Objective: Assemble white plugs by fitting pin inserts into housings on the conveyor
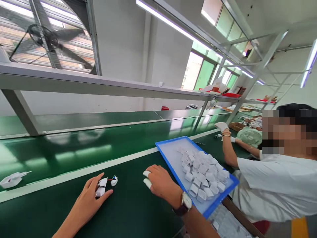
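Observation:
My left hand (pixel 90 195) is curled round small white plastic parts (pixel 101 191) at the green work surface, the thumb on the near side and the fingers on the far side. Thin coloured wires run from these parts to a small white piece (pixel 114 180) just right of the fingers. My right hand (pixel 160 183) hovers between those parts and a blue-rimmed tray (pixel 170 158). White covers sit on two of its fingertips, which are slightly apart with nothing visible between them. A heap of white plastic housings (pixel 203 170) lies in the tray.
A white part (pixel 12 180) lies at the far left on the belt (pixel 81 152) behind a pale strip. A clear bag (pixel 226 219) of white pieces is below the tray. At right sits a co-worker (pixel 272 185) in white gloves, near a green fan (pixel 250 136). A shelf (pixel 119 87) spans above.

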`<state>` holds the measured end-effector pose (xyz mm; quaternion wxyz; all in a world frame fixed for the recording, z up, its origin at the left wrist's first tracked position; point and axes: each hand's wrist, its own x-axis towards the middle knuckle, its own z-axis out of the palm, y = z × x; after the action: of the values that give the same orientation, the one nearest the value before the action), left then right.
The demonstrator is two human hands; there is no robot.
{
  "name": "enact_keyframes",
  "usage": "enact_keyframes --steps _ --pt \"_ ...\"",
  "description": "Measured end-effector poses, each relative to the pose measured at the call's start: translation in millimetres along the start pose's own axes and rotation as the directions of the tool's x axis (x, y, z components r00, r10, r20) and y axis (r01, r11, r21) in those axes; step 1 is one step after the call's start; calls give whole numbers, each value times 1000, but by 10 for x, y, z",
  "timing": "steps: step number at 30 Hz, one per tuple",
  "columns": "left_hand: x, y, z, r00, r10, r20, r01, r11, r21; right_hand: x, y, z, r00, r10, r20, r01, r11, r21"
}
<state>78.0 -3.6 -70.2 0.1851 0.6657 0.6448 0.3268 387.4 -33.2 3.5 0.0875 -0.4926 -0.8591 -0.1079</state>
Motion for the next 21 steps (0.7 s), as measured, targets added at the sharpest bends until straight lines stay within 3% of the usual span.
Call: enact_keyframes --steps 4,7,13,18,21 --pt "-90 110 78 992 14 122 14 974 -227 -378 874 -177 937 348 28 -337 923 -183" --pt "-133 250 94 984 81 161 -18 933 -361 -580 1306 -198 889 453 64 -424 867 -261" --pt "-148 420 -175 993 43 113 -15 971 -237 -712 1596 -130 872 469 142 -397 845 -358" --pt "-193 348 -502 999 -28 31 34 978 -207 -635 1770 -88 880 447 162 -362 851 -382" --pt "-269 280 -607 998 -60 16 62 975 -215 -578 1835 -41 884 431 181 -345 862 -372"
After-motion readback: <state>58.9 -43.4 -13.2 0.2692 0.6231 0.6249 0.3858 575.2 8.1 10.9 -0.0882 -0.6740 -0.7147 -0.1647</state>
